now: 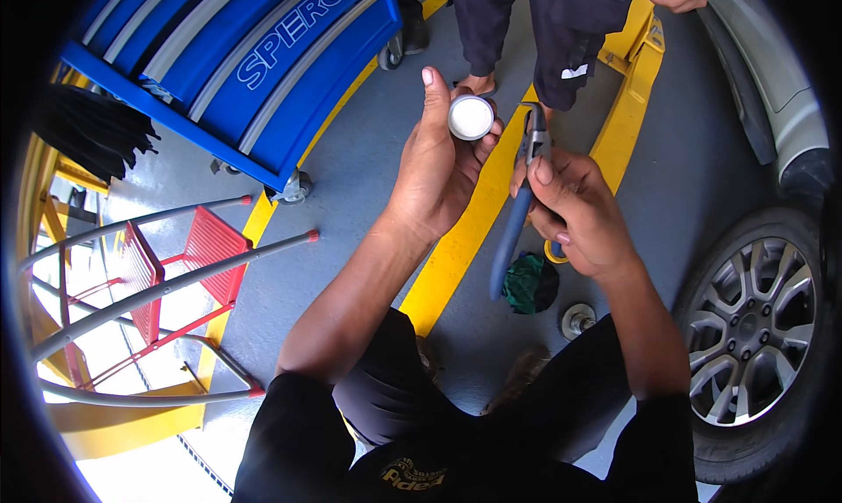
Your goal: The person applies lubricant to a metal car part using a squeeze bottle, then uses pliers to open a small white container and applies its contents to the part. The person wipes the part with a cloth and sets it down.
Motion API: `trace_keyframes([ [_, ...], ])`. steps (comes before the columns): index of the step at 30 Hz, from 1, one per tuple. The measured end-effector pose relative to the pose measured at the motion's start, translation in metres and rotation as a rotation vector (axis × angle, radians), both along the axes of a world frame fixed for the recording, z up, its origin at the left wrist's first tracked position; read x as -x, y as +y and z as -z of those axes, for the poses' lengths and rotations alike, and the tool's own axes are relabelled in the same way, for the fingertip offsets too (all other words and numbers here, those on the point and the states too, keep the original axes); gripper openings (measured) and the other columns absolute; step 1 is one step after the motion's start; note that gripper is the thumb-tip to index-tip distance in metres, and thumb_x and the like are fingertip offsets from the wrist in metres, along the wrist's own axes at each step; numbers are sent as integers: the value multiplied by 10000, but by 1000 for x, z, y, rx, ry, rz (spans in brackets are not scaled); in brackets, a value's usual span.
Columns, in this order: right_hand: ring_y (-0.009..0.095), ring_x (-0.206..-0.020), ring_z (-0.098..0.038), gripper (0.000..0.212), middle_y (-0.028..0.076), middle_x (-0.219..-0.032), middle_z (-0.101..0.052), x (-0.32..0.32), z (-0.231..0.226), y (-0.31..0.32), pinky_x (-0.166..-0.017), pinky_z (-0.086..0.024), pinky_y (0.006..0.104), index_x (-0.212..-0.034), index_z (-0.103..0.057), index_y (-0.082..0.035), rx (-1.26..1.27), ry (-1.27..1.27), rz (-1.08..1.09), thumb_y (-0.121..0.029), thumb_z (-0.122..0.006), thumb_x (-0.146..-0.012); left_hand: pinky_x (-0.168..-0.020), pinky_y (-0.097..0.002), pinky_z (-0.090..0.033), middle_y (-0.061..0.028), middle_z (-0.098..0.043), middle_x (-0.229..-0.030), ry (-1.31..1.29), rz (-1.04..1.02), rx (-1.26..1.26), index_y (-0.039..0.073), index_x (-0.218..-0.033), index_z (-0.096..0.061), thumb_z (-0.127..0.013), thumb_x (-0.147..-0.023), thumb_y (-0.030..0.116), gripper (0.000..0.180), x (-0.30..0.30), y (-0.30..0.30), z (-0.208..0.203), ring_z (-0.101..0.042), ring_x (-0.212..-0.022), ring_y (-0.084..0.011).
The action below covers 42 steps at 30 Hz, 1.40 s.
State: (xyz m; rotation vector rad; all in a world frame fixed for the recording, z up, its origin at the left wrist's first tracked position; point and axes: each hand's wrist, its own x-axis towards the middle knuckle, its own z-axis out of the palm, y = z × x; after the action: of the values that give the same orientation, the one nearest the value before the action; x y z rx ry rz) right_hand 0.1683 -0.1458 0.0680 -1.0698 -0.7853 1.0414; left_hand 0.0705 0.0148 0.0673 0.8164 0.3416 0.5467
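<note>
In front of me my left hand (428, 174) has its fingers curled round a small round cup or cap (471, 117), with a grey metal rim and a white face turned up. To its right, my right hand (586, 209) grips a pair of pliers (512, 240). One long blue handle of the pliers points down and toward me, and the grey jaws stick up beyond my thumb. The jaws are a short gap away from the cup. Part of the other handle is hidden by my palm and fingers, and a bit of yellow shows beneath my hand.
A blue tool trolley (289, 73) on castors stands at the far left. Nearer lies a step ladder with red treads (215, 256). A car wheel (745, 328) is on the right. A person's legs (561, 47) stand ahead beside a yellow metal beam (624, 108). Dark green cloth (529, 284) lies below.
</note>
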Motion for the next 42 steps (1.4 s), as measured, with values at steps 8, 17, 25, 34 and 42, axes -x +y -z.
trace_keyframes([
  [8, 46, -505, -367, 466, 1, -818, -566, -2, 7, 9, -492, -301, 204, -757, -450, -158, 34, 545, 45, -497, -526, -1068, -875, -261, -573, -36, -599, -1027, 2, 18, -15, 63, -1172, -590, -411, -1070, 678, 648, -3, -3, 4, -639, -921, -120],
  [17, 83, -787, -470, 212, -17, -830, -472, 19, -3, 2, -725, -396, 283, -982, -555, -71, 161, -239, 5, -209, -710, -936, -914, -319, -450, -42, -568, -1029, 6, 12, -178, 83, -1105, -581, -398, -1070, 710, 654, -6, -6, 11, -538, -963, -158],
  [25, 333, -956, -563, 407, 191, -1108, -467, 12, 12, 8, -846, -487, 445, -1153, -532, 77, 85, -939, 249, -164, -684, -863, -956, -345, -437, -45, -532, -1029, -20, 63, -61, 103, -1070, -536, -361, -1094, 690, 613, -7, -14, 10, -509, -982, -177],
  [34, 413, -1018, -610, 526, 254, -1177, -499, 10, 15, 7, -919, -521, 506, -1272, -486, 102, 221, -988, 152, -198, -682, -886, -859, -327, -443, -40, -495, -984, -20, 124, -172, 103, -1038, -484, -247, -1110, 687, 634, -2, -25, 8, -451, -910, -161],
  [42, 370, -1024, -606, 422, 195, -1099, -559, 12, -11, 1, -862, -508, 474, -1213, -535, 30, 535, -632, -99, -263, -644, -929, -840, -337, -410, -49, -511, -924, 13, 0, -909, 87, -949, -487, -130, -1075, 753, 766, -5, 0, 21, -443, -869, -183],
])
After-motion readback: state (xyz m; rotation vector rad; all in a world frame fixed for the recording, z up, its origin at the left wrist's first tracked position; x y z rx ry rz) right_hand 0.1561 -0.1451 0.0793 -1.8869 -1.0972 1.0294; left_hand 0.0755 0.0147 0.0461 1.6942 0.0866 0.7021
